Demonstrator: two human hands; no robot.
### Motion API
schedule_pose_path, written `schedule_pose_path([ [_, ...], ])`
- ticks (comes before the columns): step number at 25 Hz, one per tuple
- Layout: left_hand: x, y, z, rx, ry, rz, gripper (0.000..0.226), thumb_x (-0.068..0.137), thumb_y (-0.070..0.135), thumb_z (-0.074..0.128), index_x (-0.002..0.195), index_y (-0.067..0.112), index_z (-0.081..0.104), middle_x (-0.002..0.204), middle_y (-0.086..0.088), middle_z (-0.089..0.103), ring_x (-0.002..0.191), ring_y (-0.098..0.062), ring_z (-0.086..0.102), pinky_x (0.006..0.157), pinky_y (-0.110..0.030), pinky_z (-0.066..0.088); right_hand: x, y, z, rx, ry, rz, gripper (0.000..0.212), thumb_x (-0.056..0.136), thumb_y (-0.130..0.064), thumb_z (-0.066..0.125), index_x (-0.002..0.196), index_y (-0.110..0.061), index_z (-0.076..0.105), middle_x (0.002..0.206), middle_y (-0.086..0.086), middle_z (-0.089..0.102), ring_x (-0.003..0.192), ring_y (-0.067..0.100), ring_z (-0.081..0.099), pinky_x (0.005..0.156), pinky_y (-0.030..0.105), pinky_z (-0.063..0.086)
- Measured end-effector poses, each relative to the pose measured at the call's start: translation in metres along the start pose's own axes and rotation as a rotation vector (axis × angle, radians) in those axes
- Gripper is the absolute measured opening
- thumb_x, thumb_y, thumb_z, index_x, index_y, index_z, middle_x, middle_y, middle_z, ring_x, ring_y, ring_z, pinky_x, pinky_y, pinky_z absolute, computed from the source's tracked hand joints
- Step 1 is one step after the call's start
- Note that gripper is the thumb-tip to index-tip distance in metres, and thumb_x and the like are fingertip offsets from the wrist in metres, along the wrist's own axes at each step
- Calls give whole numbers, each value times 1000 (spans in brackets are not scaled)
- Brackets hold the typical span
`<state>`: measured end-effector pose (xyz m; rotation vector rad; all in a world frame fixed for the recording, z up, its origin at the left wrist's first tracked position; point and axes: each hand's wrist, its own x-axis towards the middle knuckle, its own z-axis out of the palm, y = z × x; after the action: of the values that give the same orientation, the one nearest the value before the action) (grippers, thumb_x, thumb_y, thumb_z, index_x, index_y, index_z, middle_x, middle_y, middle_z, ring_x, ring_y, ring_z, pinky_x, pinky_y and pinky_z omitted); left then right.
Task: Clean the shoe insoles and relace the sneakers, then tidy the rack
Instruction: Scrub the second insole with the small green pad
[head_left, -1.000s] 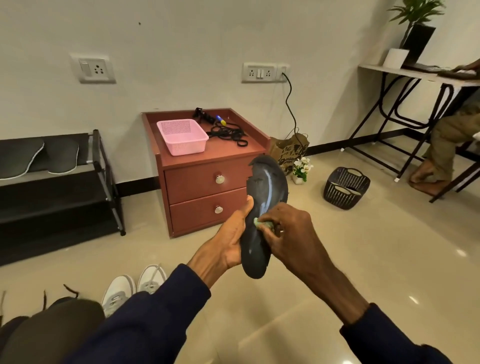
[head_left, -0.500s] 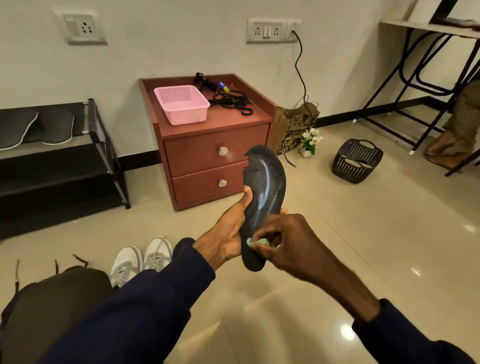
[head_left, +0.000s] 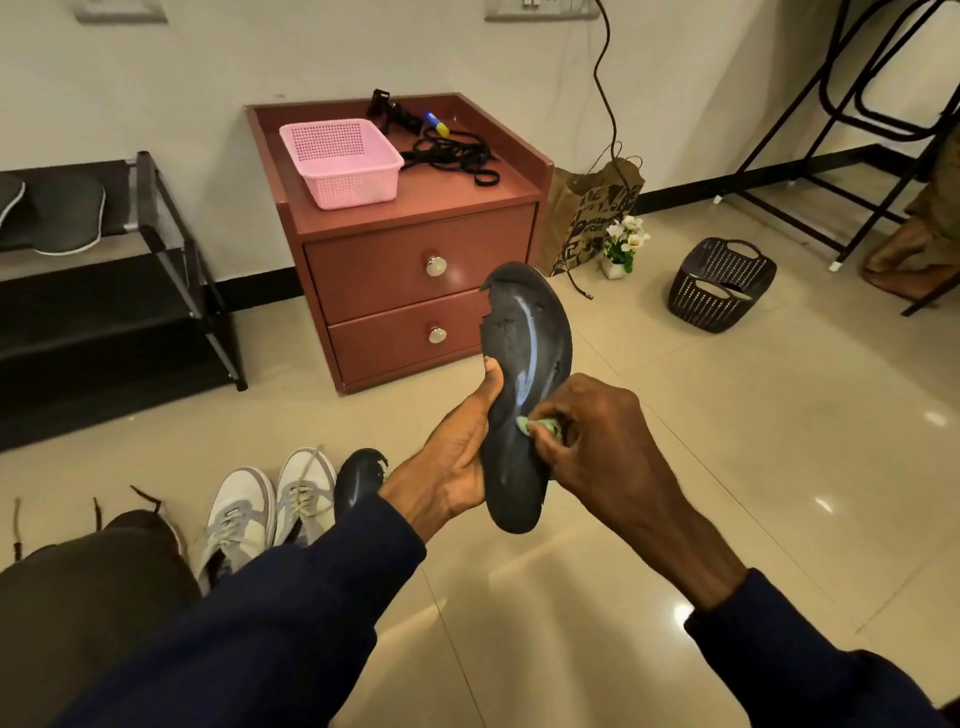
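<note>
My left hand (head_left: 452, 457) grips a dark worn insole (head_left: 524, 374) by its left edge, holding it upright over the floor. My right hand (head_left: 608, 441) pinches a small green cloth (head_left: 537, 427) and presses it against the insole's lower middle. A pale streak runs up the insole's surface. A pair of white and grey sneakers (head_left: 270, 509) stands on the floor at lower left, with a second dark insole (head_left: 358, 480) lying beside them. Two more insoles (head_left: 62, 213) lie on the top shelf of the black shoe rack (head_left: 171, 260) at the left.
A red-brown drawer cabinet (head_left: 410, 270) carries a pink basket (head_left: 343, 161) and black laces (head_left: 457, 156). A paper bag (head_left: 592, 213), a small flower pot (head_left: 621, 247) and a dark basket (head_left: 719, 283) stand on the floor to the right. Another person's foot (head_left: 904, 260) is at far right.
The view has tilted downward and moved closer. My right hand with the cloth has shifted slightly up the insole from its heel end. My left hand keeps its grip.
</note>
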<state>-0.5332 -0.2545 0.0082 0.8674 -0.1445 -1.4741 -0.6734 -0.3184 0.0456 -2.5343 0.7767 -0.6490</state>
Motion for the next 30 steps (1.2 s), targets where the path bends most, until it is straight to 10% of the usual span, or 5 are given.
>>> schedule_pose_path([
  [5,-8,2,-9,-69,-19,-49,70,99,61,49,138,4,60,128,-24,68,111,-34,70,103,-47,54,-12,-17,6,240,-363,-10,6,79,-21,83,85,-19,81,78,-12,69,69,5,63,61,17,50],
  [10,-10,11,-16,-64,-21,11,67,99,61,50,139,9,61,131,-17,68,113,-33,70,93,-47,59,-1,-10,19,-9,70,-60,10,83,-15,80,91,-12,76,89,-1,66,73,10,58,66,28,54],
  [15,-11,8,-23,-92,-16,1,63,99,59,49,133,7,63,131,-27,65,128,-38,61,118,-51,38,-18,-25,14,174,-434,-66,6,80,-16,79,83,-21,80,79,-11,68,69,7,63,64,16,48],
  [20,-12,8,-12,-66,-34,29,63,99,60,50,132,9,66,127,-16,71,111,-30,70,105,-44,52,-5,-15,20,-70,100,-70,9,81,-13,80,89,-11,75,88,2,66,72,13,59,66,24,51],
  [30,-18,-16,-5,10,-43,-83,67,99,62,47,140,10,60,129,-19,69,111,-38,69,107,-66,43,-14,5,8,-25,154,10,10,84,-15,79,93,-13,76,90,1,67,74,12,60,68,32,57],
])
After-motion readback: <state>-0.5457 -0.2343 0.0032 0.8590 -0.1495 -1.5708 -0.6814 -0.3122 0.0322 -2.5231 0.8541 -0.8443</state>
